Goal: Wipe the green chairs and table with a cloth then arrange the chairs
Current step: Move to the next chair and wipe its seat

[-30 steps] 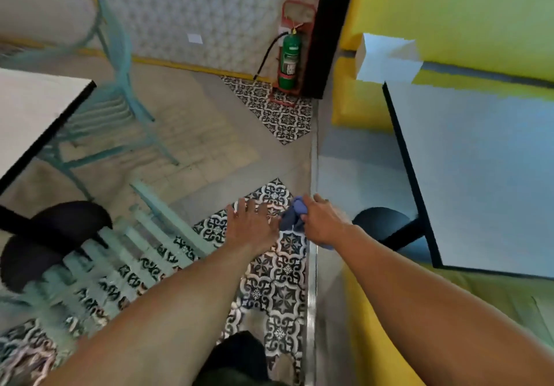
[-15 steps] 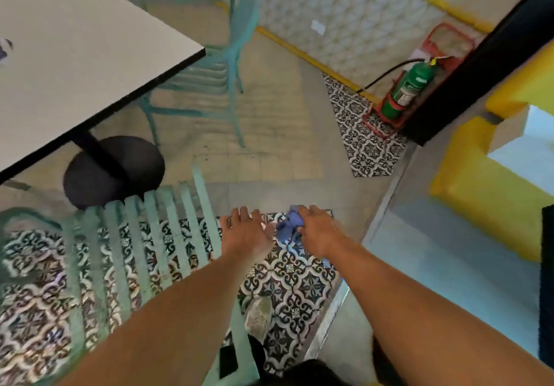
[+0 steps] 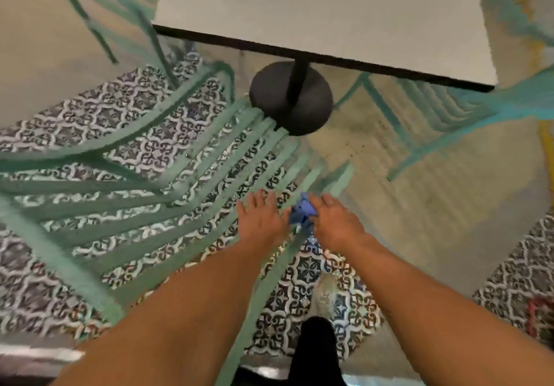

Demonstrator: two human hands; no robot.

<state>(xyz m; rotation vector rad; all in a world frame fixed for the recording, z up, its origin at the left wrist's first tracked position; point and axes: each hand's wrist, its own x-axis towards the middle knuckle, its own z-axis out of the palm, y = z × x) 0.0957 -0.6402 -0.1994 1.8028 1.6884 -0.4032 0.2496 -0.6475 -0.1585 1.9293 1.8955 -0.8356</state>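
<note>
Gripping the blue cloth, your right hand bunches it against the slats of the near green chair, just past the centre of the view toward 5 o'clock. Your left hand lies right beside it at 9 o'clock of the cloth, palm down with fingers spread and fairly straight over the same slats, holding nothing. That chair fills the 8 o'clock part of the view, its slatted surface tilted and blurred, so you cannot tell which part of it your hands touch. At 12 o'clock stands the table, pale top with a dark edge, on a black post and round black base that the chair's slats reach. A second green chair sits at 2 o'clock, partly under the table, and a third green chair shows at 11 o'clock. Under all of it runs the floor: patterned tile at 9 o'clock and below your arms, plain beige at 3 o'clock.
</note>
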